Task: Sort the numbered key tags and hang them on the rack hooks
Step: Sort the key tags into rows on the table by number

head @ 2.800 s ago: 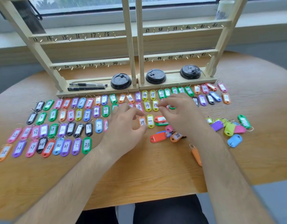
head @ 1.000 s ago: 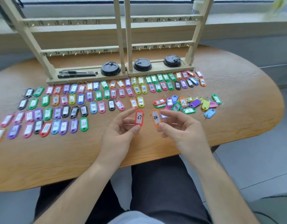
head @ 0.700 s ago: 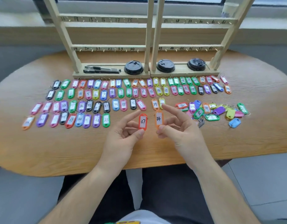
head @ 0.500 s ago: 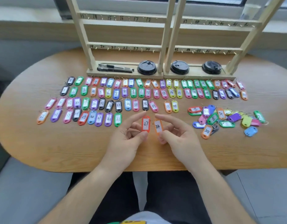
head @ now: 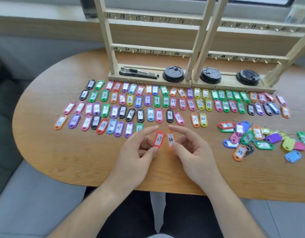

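- The left hand [head: 136,152] pinches red tag 37 [head: 158,139], the right hand [head: 194,152] orange tag 34 [head: 171,139], both upright.
- Green tag 33 [head: 139,126], likely 34's neighbour, lies just beyond the left hand.

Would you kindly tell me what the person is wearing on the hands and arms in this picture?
The left hand and the right hand are bare: no gloves, rings or bands show. The left forearm and the right forearm are uncovered too, with no sleeve, watch or bracelet in view down to the picture's lower edge.
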